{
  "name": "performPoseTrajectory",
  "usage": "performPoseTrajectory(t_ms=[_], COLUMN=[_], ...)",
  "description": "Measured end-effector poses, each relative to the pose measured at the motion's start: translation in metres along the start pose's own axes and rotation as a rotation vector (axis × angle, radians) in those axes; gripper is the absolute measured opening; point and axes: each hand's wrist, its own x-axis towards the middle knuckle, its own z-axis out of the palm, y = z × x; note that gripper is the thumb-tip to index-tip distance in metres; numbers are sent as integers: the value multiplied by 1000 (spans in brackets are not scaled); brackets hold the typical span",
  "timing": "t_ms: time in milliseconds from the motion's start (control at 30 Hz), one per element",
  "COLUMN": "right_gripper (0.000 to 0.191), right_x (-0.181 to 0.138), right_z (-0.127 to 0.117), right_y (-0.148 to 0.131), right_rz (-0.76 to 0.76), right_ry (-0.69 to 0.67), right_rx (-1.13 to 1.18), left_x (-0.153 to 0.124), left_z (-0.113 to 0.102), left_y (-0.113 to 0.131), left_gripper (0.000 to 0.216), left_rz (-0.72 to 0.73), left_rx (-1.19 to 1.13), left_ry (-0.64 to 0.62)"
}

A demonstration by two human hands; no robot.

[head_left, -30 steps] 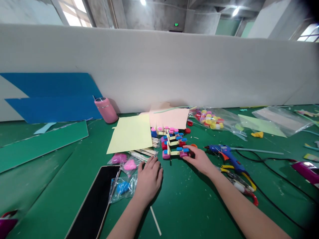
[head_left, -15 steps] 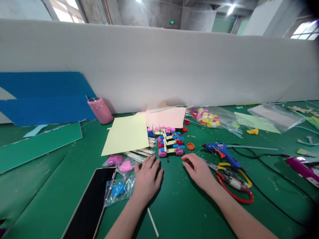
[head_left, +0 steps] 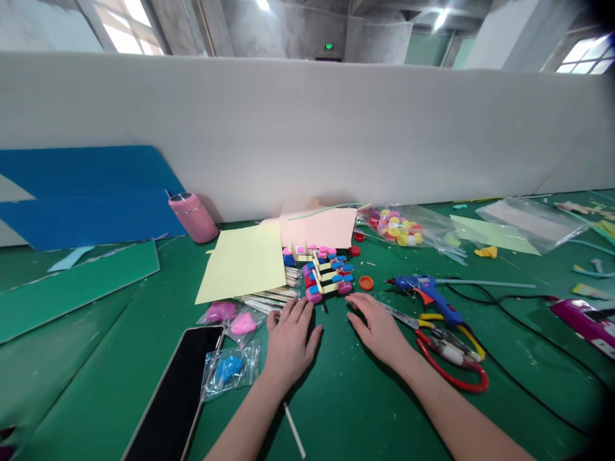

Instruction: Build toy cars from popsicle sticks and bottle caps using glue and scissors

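Several small toy-like pieces made of bottle caps and pale craft sticks stand in a row in front of me. The nearest piece has pink caps at its ends and blue parts on top. My left hand lies with spread fingers, its fingertips close to that piece's left end; whether they touch it I cannot tell. My right hand is on the other side, fingers loosely bent and apart, the fingertips just below the right cap. Neither hand holds anything. An orange cap lies beyond my right hand.
Right of my hands are a glue gun with its cord and red-handled scissors. On the left lie a phone, small bags of clay, sticks and yellow paper. Farther back are a pink cup and a bag of caps.
Both hands have shifted slightly inward, closer to the nearest piece. That piece now sits a little askew, its right end farther back. The view has tipped slightly.
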Motion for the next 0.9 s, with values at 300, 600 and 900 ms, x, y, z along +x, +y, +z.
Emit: performPoseTrajectory(t_ms=[300, 600, 900], right_gripper=[24, 22, 37], right_x=[-20, -54, -68], right_z=[-6, -18, -82], right_y=[-26, -29, 75], right_rz=[-60, -41, 361], right_ry=[-69, 8, 437], right_rx=[32, -11, -433], left_x=[-8, -16, -22], left_z=[-4, -8, -14], left_y=[3, 6, 43], left_gripper=[32, 29, 25], left_rz=[31, 48, 95], left_rx=[7, 6, -168], left_ry=[16, 28, 50])
